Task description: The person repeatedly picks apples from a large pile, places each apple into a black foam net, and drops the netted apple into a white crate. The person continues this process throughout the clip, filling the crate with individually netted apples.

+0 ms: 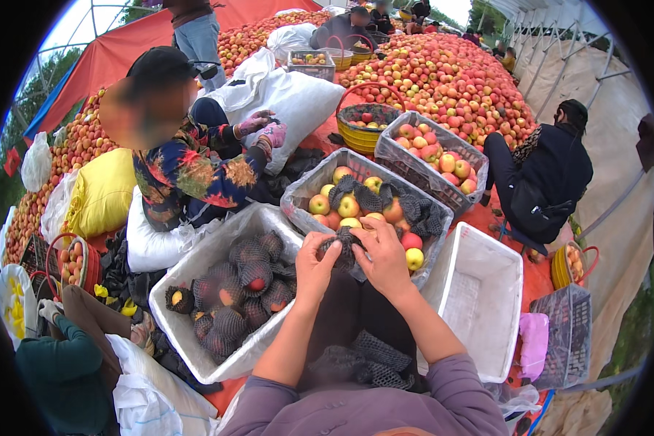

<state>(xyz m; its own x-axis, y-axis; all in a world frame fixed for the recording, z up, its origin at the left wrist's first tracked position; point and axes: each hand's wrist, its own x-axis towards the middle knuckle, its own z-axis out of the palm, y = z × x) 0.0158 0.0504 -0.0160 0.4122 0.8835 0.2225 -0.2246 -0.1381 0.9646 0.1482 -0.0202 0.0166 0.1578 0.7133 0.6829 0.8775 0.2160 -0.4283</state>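
My left hand [315, 267] and my right hand [382, 256] meet over the near edge of a lined crate, fingers bent. Between them they pinch a black foam net sleeve [346, 254]; whether an apple sits inside it, I cannot tell. The grey plastic crate [295, 211] just beyond holds loose red-yellow apples [349, 206] and more black nets [416, 211]. To the left, a white foam box [182, 361] contains several apples in black nets [254, 275]. On my lap lie further black foam nets [370, 356].
An empty white foam box [485, 312] stands at right. Another crate of apples [444, 190] and a yellow basket [360, 138] are farther off. People sit at left [189, 163] and right [552, 174]. Apples are heaped behind [443, 80]. White sacks [283, 94] lie around.
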